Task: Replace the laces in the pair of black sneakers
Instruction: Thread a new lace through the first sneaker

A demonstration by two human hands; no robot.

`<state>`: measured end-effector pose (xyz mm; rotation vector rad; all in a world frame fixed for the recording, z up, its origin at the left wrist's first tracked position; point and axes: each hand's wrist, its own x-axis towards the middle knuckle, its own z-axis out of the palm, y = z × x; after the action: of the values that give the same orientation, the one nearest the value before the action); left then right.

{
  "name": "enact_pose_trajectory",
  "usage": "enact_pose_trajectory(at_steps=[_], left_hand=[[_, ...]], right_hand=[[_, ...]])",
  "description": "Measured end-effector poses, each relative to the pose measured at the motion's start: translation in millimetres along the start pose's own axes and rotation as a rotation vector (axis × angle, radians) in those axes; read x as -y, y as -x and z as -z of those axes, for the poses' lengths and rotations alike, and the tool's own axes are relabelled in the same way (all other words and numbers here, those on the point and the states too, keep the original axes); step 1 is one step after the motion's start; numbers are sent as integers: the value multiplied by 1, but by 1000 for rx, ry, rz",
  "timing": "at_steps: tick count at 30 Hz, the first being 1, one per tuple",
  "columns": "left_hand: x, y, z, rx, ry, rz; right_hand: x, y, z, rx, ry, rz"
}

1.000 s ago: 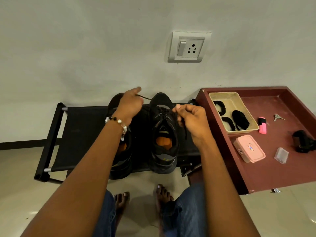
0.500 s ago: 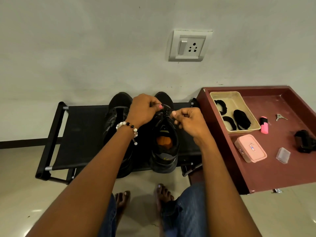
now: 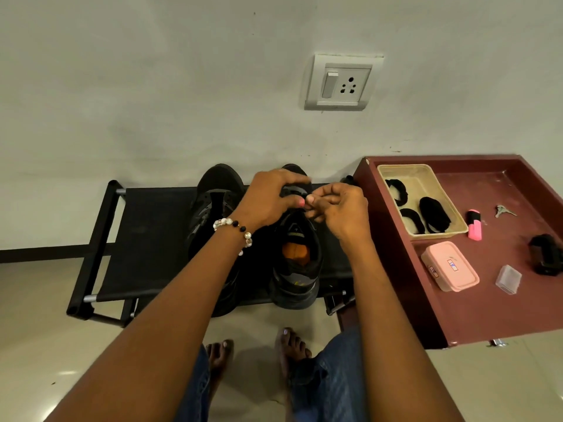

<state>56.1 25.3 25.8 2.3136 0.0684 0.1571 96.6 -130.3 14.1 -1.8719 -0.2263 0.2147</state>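
Nearest the camera, bare feet and denim knees sit at the front edge of a low black rack, and both forearms reach out over it. The two black sneakers stand side by side on the rack's right half, heels at its front edge, toes toward the wall. The right sneaker shows an orange insole through its open mouth; the left sneaker lies partly under the braceleted forearm.

Over the eyelet area of the right sneaker the hands meet, fingertips touching or almost so. The left hand arches above the tongue with its fingers curled down, thumb and fingertips drawn together as if pinching a lace end. The right hand is curled too, fingers bunched narrowly at the same spot. The lace itself is too thin and dark to make out against the shoe, so what either hand actually holds cannot be confirmed.

In my judgement the task is mid-way at best: threading seems to be in hand low on the right shoe's eyelets, and nothing shows a finished bow on either shoe.

Further right, at the far left corner of the maroon tray, a beige basket holds dark coiled bundles, possibly spare laces.
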Motion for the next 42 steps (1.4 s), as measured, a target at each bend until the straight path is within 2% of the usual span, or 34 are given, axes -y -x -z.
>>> enact_pose_trajectory(at_steps=[2, 6, 9, 12, 16, 18, 23, 31, 38, 42], left_hand=[[-5, 2, -6, 0, 79, -26], [-4, 3, -10, -115, 131, 15], [-1, 2, -11, -86, 104, 11], [3, 1, -14, -60, -19, 40], [5, 1, -19, 30, -107, 114], [3, 1, -21, 72, -115, 146], [-5, 3, -29, 4, -149, 208], [-9, 1, -35, -4, -257, 219], [-7, 5, -45, -83, -156, 259], [-5, 8, -43, -74, -79, 292]], right_hand=[[0, 0, -1, -17, 6, 0], [-2, -1, -1, -16, -98, -51], [-3, -1, 1, -3, -106, -68], [-8, 0, 4, 26, 5, -125], [-14, 4, 6, 242, 361, -177], [-16, 3, 4, 249, 456, -169], [-22, 1, 3, 155, 480, -149], [-23, 4, 2, 76, 417, -166], [-23, 3, 7, 141, 392, -166], [-15, 8, 13, 222, 322, -180]])
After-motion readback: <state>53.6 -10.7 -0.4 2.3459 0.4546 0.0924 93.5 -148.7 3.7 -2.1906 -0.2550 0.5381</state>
